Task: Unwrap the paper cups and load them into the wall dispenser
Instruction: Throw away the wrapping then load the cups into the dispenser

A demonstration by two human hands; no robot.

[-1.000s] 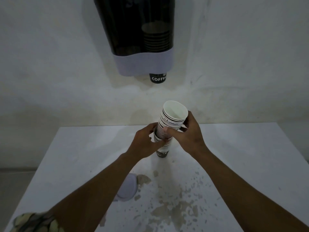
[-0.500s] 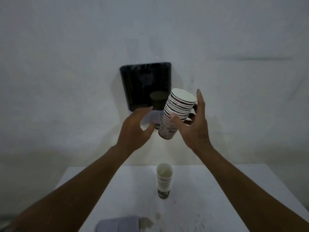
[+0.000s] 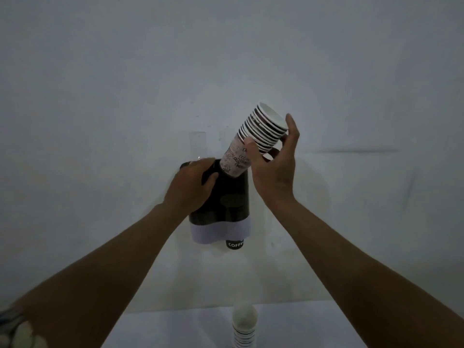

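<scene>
A dark wall dispenser (image 3: 226, 204) with a pale lower band hangs on the wall; one cup marked COFFEE (image 3: 235, 244) pokes out below. My right hand (image 3: 272, 169) grips a tilted stack of printed paper cups (image 3: 253, 141), its bottom end at the dispenser's top opening. My left hand (image 3: 192, 184) rests on the dispenser's upper left corner, fingers curled over its top edge. More cups show dimly inside the dark body. A second short stack of cups (image 3: 244, 327) stands on the white table below.
The white table (image 3: 175, 330) lies along the bottom of the view under the dispenser. The plain pale wall (image 3: 351, 96) fills everything else.
My right hand has lifted part of the cup stack from the table up to the dispenser's top. My left hand let go of the cups and took hold of the dispenser. The view tilted upward.
</scene>
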